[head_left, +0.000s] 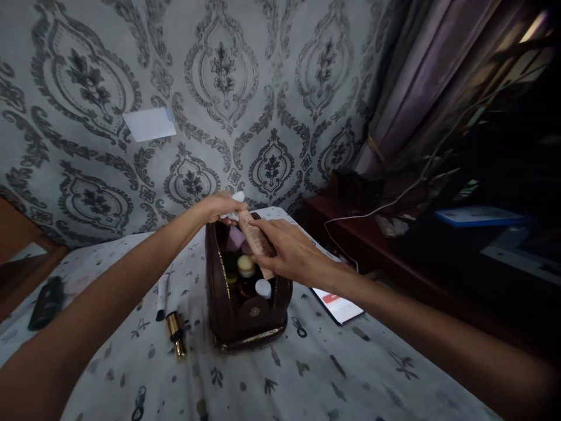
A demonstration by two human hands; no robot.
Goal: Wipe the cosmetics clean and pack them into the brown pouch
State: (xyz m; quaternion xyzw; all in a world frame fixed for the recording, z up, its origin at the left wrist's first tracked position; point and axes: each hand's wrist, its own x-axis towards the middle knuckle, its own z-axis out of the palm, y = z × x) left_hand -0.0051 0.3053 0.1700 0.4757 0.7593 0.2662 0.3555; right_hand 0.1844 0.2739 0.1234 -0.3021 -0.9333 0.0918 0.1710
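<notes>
A brown zippered bag (219,316) stands open on the patterned sheet, with several containers inside, among them a yellow-capped jar (246,266) and a white-capped one (263,288). Over the bag, my right hand (284,242) is closed around a beige tube (254,234) that slants across the opening. My left hand (221,206) is at the tube's upper end, its fingers wrapped round a white item (236,202), which could be a wipe or a cap. The left fingertips are partly hidden behind it.
Left of the bag lie a gold-and-black tube (176,335), a brush (162,295) and a dark green item (46,303). A lit phone (339,307) rests at the right. A white cable (394,202) runs over the reddish furniture (363,240) beyond. Patterned wall stands behind.
</notes>
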